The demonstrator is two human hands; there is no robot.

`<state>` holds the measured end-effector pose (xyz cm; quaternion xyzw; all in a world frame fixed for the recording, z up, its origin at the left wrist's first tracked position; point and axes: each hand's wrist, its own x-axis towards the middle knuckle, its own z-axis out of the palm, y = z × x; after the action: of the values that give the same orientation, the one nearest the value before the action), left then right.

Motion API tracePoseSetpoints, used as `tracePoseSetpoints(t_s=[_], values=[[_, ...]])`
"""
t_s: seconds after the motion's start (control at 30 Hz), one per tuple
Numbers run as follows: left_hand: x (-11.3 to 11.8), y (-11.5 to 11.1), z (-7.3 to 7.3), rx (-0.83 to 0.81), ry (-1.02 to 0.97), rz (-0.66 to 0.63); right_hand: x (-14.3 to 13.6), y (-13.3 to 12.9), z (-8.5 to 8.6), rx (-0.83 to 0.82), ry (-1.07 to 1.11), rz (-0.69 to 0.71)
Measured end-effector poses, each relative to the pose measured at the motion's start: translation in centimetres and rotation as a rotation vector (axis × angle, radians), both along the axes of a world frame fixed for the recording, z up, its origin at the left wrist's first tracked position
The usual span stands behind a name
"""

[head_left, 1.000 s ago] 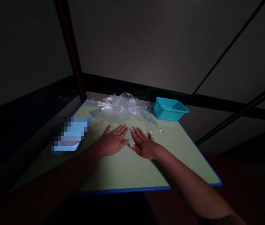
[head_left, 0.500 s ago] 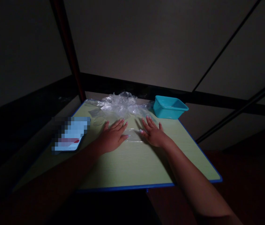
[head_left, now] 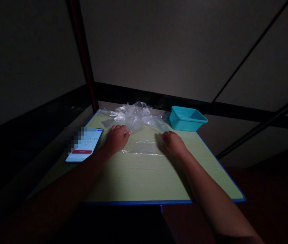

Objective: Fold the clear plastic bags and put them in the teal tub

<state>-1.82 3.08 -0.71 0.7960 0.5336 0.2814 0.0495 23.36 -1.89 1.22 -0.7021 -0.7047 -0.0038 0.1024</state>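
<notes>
1. Flat piece of clear, thin plastic film [head_left: 144,148]: lies on the pale yellow-green tabletop with blue edging [head_left: 144,179], in front of the person and between the hands. This central position presumably puts both ends within even reach.
2. Left hand [head_left: 117,139]: at the film's left end, knuckles raised, fingers bent, thumb near the index finger. Whether they pinch film cannot be told.
3. Right hand [head_left: 173,141]: at the right end, fingers curled inward. Their tips are too dark to confirm any grip. The mirrored placing would suit steadying both ends together.
4. Crumpled heap of clear plastic film [head_left: 133,113]: at the far edge, beyond the hands, apparently to leave working room nearer the person.
5. Turquoise rectangular plastic tub [head_left: 183,125]: upright at the far right corner, beside the heap, within arm's reach; contents not discernible.
6. Dark-edged phone with lit screen [head_left: 82,156]: at the left edge, face up, probably for easy viewing.
</notes>
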Motion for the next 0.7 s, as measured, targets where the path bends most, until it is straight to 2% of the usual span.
tracePoseSetpoints(t_s=[0.13,0.4,0.53,0.7], values=[[0.7,-0.6,-0.7,-0.021,0.008,-0.094,1.9,1.0,0.4,-0.071,0.067,-0.126],[1.9,-1.6,-1.4,-0.047,0.122,-0.163,3.6,1.9,0.2,-0.137,0.079,-0.218],[1.9,-1.6,-1.7,-0.041,0.139,-0.146,3.6,1.9,0.1,-0.150,0.075,-0.198],[2.0,-1.7,-1.8,-0.034,0.172,-0.099,2.8,1.4,0.4,-0.165,0.049,-0.082]])
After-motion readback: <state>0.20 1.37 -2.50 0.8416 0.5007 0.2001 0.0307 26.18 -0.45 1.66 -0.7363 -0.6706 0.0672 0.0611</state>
